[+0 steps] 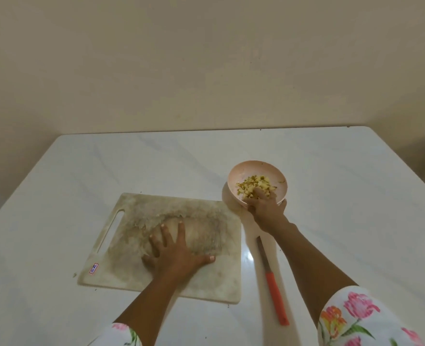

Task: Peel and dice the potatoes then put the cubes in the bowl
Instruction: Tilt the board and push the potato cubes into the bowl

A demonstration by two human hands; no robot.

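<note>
White table [356,196], viewed from the head camera, set against a plain wall [206,58]. At the left stands a pale, heavily stained cutting board [206,283], lying flat, its handle slot [111,231] at the nine o'clock edge and a small red-and-blue sticker [93,268] in the corner at seven o'clock. No potato pieces can be made out on the board; only a smeared, wet-looking residue across its middle. The left hand [179,255] rests palm-down on the board's centre, fingers straight and spread wide, thumb out toward three o'clock, holding nothing. A floral sleeve [126,333] shows on that arm at the bottom edge. Just beside the board's three o'clock edge, not touching it, a knife [272,280] lies on the table, orange handle toward six o'clock, blade toward twelve; neither hand touches it. From the board's centre, a pink bowl [253,164] sits on the table at two o'clock, just off the board's far right corner. The diced potato cubes [253,186] are inside it, heaped in the middle and toward the six o'clock side. The right hand [268,211] reaches over the bowl's six o'clock rim, fingers bent down onto the cubes, the thumb outside the rim. Whether this hand pinches cubes, grips the rim or merely touches cannot be determined. A second floral sleeve [356,318] covers the right upper arm at the lower right.
</note>
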